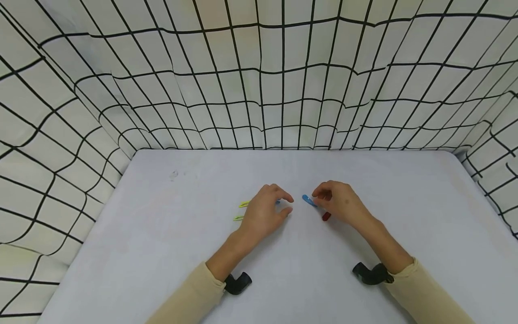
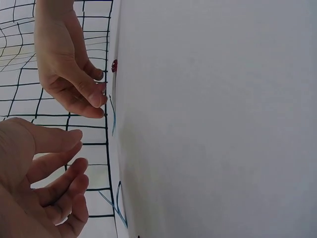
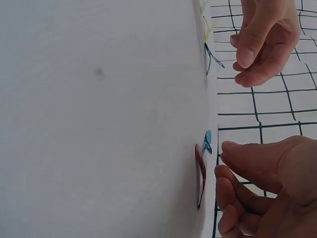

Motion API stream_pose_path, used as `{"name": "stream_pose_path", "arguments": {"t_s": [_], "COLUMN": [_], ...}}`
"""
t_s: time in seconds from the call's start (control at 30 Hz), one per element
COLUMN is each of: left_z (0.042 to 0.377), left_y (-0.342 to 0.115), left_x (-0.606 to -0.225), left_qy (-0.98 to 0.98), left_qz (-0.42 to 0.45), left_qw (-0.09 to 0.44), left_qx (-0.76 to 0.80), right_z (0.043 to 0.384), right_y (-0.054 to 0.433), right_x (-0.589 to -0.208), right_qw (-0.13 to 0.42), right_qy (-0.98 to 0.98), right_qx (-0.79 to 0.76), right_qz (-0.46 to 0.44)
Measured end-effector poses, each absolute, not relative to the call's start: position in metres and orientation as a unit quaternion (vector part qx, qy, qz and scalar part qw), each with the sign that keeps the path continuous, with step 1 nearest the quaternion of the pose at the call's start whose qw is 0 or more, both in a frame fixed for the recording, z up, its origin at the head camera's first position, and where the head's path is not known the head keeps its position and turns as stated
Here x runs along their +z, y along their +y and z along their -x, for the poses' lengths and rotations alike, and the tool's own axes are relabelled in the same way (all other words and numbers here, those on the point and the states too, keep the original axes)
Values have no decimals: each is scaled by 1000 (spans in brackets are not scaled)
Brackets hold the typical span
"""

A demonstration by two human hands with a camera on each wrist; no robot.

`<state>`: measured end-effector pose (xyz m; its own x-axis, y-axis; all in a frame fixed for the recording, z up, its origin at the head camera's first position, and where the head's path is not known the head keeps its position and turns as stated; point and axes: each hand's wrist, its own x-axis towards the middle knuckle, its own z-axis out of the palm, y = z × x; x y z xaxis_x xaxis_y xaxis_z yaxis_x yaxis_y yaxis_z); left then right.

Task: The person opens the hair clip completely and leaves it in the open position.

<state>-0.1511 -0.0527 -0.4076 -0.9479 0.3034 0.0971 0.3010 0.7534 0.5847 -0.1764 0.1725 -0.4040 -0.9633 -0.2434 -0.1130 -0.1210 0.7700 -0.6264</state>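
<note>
Over the white table, my left hand (image 1: 265, 211) hovers with thumb and fingers apart and nothing between them. Just beyond it, a blue snap hair clip (image 1: 277, 202) is mostly hidden; the right wrist view shows it standing splayed. Two yellow-green hair clips (image 1: 244, 204) lie to the left of that hand, partly covered. My right hand (image 1: 341, 202) hangs with bent, relaxed fingers close over another blue hair clip (image 1: 309, 200). In the right wrist view its thumb (image 3: 252, 156) is apart from this clip. A dark red hair clip (image 3: 201, 173) lies beside it, partly under the right hand.
A black wire grid (image 1: 283, 81) backed by white cloth rises along the table's far edge and both sides. The white tabletop (image 1: 162, 252) has a faint smudge at the far left. Black wrist devices (image 1: 238, 283) sit at both sleeve cuffs.
</note>
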Motion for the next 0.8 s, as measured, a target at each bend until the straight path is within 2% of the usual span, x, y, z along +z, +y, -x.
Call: {"name": "stream_pose_path", "arguments": {"t_s": [0.8], "left_z": [146], "left_y": [-36], "left_x": [-408], "left_qy": [939], "left_qz": [-162], "left_qw": [34], "left_qx": [301], "right_z": [180], "right_y": [166], "right_x": [-411], "right_qw": [130], "right_qy": [931], "right_qx": [-327], "right_qz": [94]}}
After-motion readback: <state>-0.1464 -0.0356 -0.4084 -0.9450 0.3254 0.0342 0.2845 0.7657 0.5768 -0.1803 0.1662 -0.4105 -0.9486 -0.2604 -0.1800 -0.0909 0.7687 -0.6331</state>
